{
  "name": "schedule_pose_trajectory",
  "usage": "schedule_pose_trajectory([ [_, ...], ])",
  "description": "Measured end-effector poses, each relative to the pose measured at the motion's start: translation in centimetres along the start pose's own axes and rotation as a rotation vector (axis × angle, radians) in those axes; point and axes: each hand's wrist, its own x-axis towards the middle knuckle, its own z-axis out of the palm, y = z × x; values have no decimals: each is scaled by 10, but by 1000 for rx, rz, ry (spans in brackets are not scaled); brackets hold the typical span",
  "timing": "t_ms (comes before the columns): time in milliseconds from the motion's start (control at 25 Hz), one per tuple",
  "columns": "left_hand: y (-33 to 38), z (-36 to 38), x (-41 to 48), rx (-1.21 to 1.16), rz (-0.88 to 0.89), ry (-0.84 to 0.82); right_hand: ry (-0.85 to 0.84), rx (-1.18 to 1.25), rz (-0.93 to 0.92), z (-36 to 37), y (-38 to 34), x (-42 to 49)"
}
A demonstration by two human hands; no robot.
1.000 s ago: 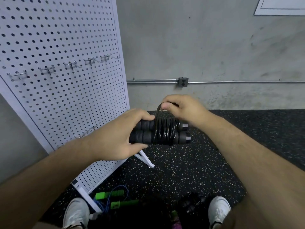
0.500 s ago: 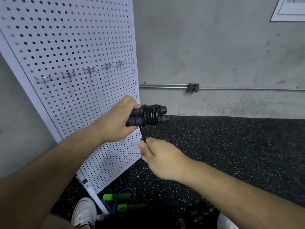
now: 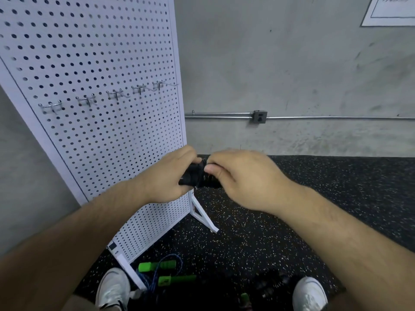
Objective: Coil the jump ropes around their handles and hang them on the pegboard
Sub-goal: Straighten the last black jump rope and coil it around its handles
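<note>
Noted right hand (image 3: pixel 244 176) raised from below the black jump rope (image 3: pixel 197 176) to its right end since the prior frame, thumb and fingers curled round the coil. Found left hand (image 3: pixel 166 178) gripping the handles' left end. Recorded rope held in mid-air beside right edge of pegboard (image 3: pixel 101 52), below the hooks (image 3: pixel 115 94). Observed green-handled rope (image 3: pixel 167 264) lying on floor (image 3: pixel 314 198).
</note>
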Motion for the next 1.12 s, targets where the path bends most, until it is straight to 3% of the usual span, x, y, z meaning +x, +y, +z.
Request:
schedule_pose_trajectory([
  [280, 38, -4, -8, -117, 97, -41, 97, 150, -57, -1, 71, 12],
  [440, 60, -9, -11, -192, 170, 28, 55, 518, 170, 0, 83, 14],
  [560, 71, -14, -12, -425, 43, 116, -42, 880, 376, -6, 72, 4],
  [680, 78, -13, -7, -709, -189, 228, -117, 921, 503, 12, 45, 4],
  [800, 68, -9, 4, -694, -314, 328, -9, 712, 365, 34, 26, 16],
  [960, 64, -5, 6, -671, -350, 315, 62, 320, 233, 51, 9, 17],
  [1120, 70, -10, 6, -699, -406, 378, 166, 257, 178, 49, -3, 16],
])
